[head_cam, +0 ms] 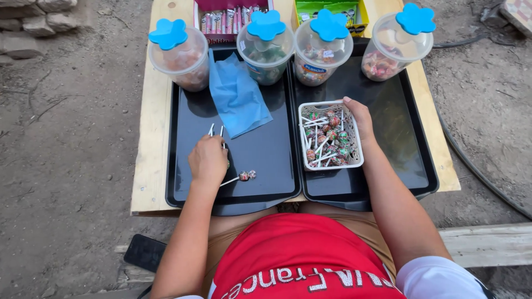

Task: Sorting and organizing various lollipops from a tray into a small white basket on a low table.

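- Progress so far: only a few lollipops are out of the white plastic lattice basket, so most of the sorting looks to be left. The basket is pretty much full of wrapped lollipops with thin white sticks.
- The left hand is closed into a fist around a small bunch of lollipops; stick ends poke out at the top and two wrapped heads show at the side. It's held over the left glossy black plastic tray.
- The right hand is rested on the basket's far rim, fingers curled over the edge; whether anything is pinched can't be told.
- The basket is sat on the right black tray.
- A crumpled thin blue plastic bag is laid on the left tray.
- Four clear round tubs with blue flower-shaped lids are lined up along the back of the pale wooden worktop, sweets inside.
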